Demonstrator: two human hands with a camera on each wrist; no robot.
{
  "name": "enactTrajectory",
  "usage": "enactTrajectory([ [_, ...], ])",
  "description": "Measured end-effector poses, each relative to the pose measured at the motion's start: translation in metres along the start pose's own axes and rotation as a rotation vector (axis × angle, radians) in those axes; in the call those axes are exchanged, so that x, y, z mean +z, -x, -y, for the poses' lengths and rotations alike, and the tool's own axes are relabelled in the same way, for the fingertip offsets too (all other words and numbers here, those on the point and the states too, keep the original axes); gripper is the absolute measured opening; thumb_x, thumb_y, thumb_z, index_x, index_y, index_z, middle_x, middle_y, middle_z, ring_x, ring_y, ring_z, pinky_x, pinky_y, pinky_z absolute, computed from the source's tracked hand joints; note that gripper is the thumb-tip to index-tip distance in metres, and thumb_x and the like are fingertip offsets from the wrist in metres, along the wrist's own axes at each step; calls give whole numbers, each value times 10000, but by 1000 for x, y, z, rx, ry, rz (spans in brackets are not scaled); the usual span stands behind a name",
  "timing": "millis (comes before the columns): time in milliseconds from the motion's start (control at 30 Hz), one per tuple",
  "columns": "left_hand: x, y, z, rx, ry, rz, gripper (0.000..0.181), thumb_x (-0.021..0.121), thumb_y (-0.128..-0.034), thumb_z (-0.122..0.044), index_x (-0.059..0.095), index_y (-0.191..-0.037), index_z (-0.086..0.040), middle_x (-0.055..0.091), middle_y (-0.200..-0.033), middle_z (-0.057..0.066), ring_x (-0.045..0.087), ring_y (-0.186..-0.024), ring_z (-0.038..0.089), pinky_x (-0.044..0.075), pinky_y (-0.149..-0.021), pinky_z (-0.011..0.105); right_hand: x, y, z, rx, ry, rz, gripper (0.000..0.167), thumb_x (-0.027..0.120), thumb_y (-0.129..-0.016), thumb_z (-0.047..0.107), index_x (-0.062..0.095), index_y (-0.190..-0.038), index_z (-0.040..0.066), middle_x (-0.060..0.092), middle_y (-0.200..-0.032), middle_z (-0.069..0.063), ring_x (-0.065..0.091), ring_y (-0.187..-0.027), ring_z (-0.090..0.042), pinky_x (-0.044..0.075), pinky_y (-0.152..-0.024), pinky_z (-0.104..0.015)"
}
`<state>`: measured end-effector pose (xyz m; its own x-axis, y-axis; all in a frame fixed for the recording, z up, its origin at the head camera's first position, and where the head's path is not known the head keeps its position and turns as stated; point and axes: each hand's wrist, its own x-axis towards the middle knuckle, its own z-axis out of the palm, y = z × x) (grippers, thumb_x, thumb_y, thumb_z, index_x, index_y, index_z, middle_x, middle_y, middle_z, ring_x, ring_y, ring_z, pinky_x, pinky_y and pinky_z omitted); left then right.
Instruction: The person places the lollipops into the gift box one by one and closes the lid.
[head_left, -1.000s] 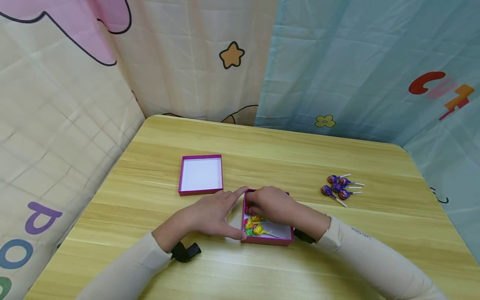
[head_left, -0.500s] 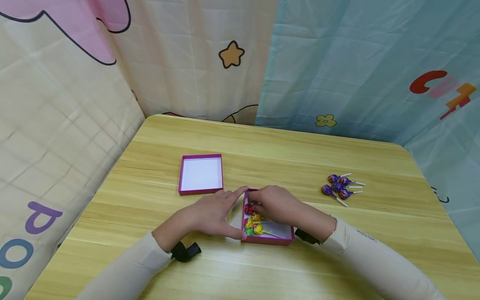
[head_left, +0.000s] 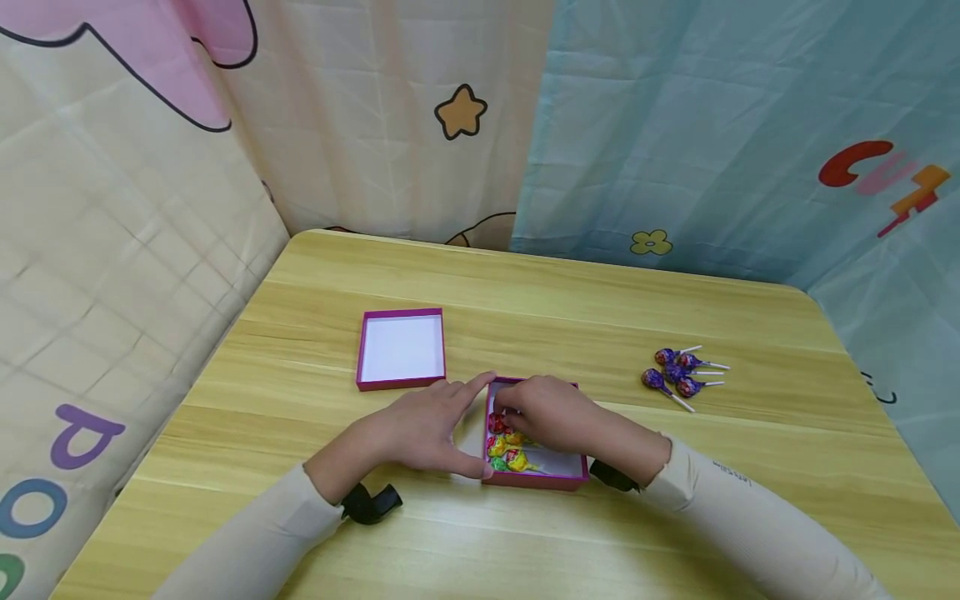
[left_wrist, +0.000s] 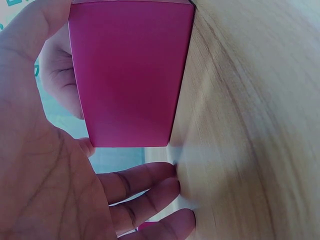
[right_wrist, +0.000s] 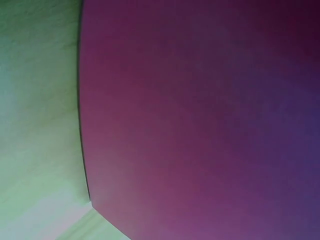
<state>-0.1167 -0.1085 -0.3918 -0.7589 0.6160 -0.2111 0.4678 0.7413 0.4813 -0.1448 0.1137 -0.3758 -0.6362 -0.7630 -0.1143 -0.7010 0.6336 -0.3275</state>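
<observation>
My left hand (head_left: 423,429) spans the left side of the open magenta box (head_left: 536,481), index finger at its far corner and thumb at the near one. In the left wrist view, the box's side wall (left_wrist: 130,75) stands beside the palm, and the other fingers (left_wrist: 150,200) extend past it, tips at the tabletop. My right hand (head_left: 555,412) reaches into the box with bent fingers beside a red lollipop (head_left: 496,423); whether it pinches anything is hidden. Yellow lollipops (head_left: 516,459) and a green one (head_left: 498,463) lie nearer. Magenta (right_wrist: 190,120) fills most of the right wrist view.
An empty magenta tray-like box part (head_left: 402,348), white inside, lies back left of the box. Several purple lollipops (head_left: 677,372) lie in a loose group to the right on the wooden table (head_left: 570,292). Printed curtains (head_left: 390,125) hang behind the table.
My right hand has shifted slightly within the box. More of the red lollipop shows than a second ago, and a yellow lollipop's stick is less visible. My left hand has stayed put.
</observation>
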Motion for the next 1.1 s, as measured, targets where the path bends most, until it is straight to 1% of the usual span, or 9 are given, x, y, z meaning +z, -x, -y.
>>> enactTrajectory([
  [167, 0, 0, 0, -4, 10, 5, 1146, 603, -704, -831, 107, -1600, -318, 435, -1501, 7, 436, -1291, 170, 411, -1015, 423, -1, 0, 1, 5, 4, -9, 94, 692, -942, 189, 640, -864, 189, 520, -674, 110, 486, -611, -102, 428, -597, -271],
  [300, -1, 0, 0, -6, 14, 10, 1147, 608, -705, -829, 102, -1601, -320, 425, -1511, 7, 426, -1308, 176, 402, -1029, 436, -4, 2, 1, 21, -1, -17, 30, 687, -945, 189, 685, -932, 162, 565, -734, 113, 513, -652, -98, 451, -627, -271],
  [467, -1, 0, 0, -8, 17, 7, 1145, 613, -703, -826, 112, -1600, -320, 427, -1511, 7, 430, -1300, 179, 409, -1017, 441, -9, 7, 3, 46, -27, -47, 116, 684, -943, 168, 724, -1044, 126, 660, -860, 83, 557, -723, -98, 503, -716, -297],
  [633, 0, 0, 0, -5, 16, 3, 1156, 617, -702, -822, 121, -1603, -296, 427, -1515, 11, 427, -1309, 184, 407, -1024, 444, -15, 13, 3, 40, -53, -90, 154, 684, -944, 144, 728, -1083, 95, 707, -955, 34, 602, -799, -103, 532, -796, -343],
  [767, 0, 0, 0, -6, 15, -1, 1161, 618, -701, -823, 122, -1605, -289, 425, -1516, 8, 418, -1327, 190, 403, -1030, 453, -22, 19, 0, 27, -65, -155, 139, 682, -944, 117, 723, -1072, 80, 709, -957, 24, 605, -794, -98, 535, -766, -330],
  [867, 0, 0, 0, -7, 9, -5, 1165, 617, -696, -828, 123, -1604, -290, 426, -1514, 2, 418, -1327, 189, 401, -1034, 449, -28, 23, -3, 38, -78, -196, 124, 684, -944, 114, 722, -1058, 83, 699, -935, 33, 591, -765, -91, 529, -722, -300],
  [967, 0, 0, -1, -11, 1, -7, 1170, 618, -692, -829, 124, -1604, -288, 426, -1514, 0, 422, -1324, 187, 402, -1035, 442, -35, 29, -9, 68, -89, -237, 121, 684, -945, 114, 720, -1058, 91, 696, -934, 34, 608, -786, -94, 529, -708, -289],
  [1100, 1, 0, -2, -20, 0, -6, 1176, 619, -687, -833, 120, -1605, -291, 421, -1521, 1, 413, -1342, 196, 399, -1039, 452, -44, 38, -20, 126, -110, -293, 122, 670, -955, 107, 713, -1069, 95, 701, -969, 14, 647, -856, -134, 545, -709, -322],
])
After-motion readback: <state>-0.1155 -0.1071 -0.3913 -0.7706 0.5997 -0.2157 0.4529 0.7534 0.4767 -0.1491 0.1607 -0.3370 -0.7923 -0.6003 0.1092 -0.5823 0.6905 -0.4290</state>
